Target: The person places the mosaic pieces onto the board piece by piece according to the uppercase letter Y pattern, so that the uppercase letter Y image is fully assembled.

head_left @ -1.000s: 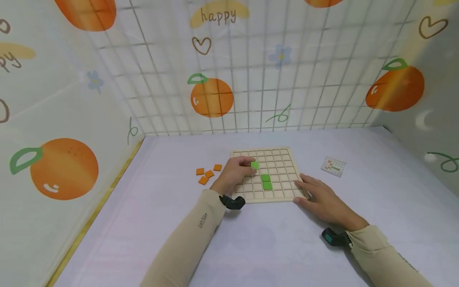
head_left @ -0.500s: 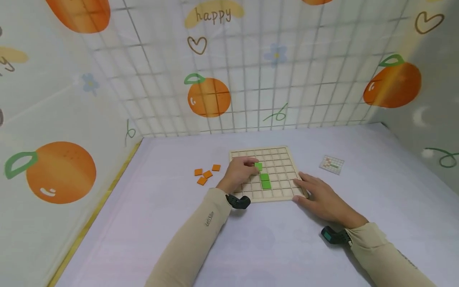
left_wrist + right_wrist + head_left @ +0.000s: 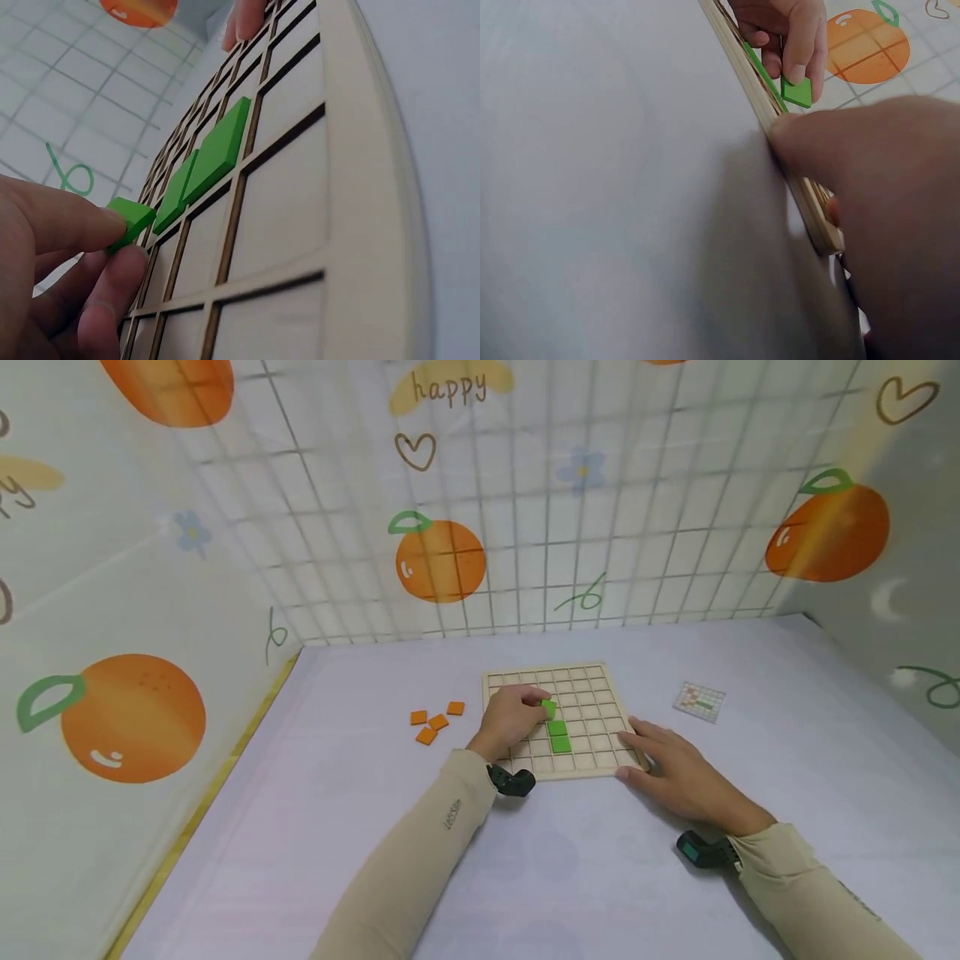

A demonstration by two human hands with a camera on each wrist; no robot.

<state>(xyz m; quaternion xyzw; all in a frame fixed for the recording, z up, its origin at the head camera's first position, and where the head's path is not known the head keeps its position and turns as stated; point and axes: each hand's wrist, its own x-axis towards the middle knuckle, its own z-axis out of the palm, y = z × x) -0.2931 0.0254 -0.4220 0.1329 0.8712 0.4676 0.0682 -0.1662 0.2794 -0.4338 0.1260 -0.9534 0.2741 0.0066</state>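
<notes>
Left hand [image 3: 510, 718] shifted right over the wooden grid board [image 3: 592, 712], bringing its pinched, unseated green tile [image 3: 550, 707] just behind two laid green tiles [image 3: 560, 743]; right hand [image 3: 684, 775] touched the board's corner, fingers spread.

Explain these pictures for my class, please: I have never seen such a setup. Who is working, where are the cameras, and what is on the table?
There is no robot here, just a person's two bare hands. The wide picture comes from a camera worn on the head, looking forward and down; the two close ones come from cameras on the wrists. On the table lies a wooden grid board with two green tiles in neighbouring squares. Four loose orange tiles lie to its left, and a small card showing a coloured grid to its right. The left hand pinches a third green tile over the board; the right hand rests at the board's near right corner.
</notes>
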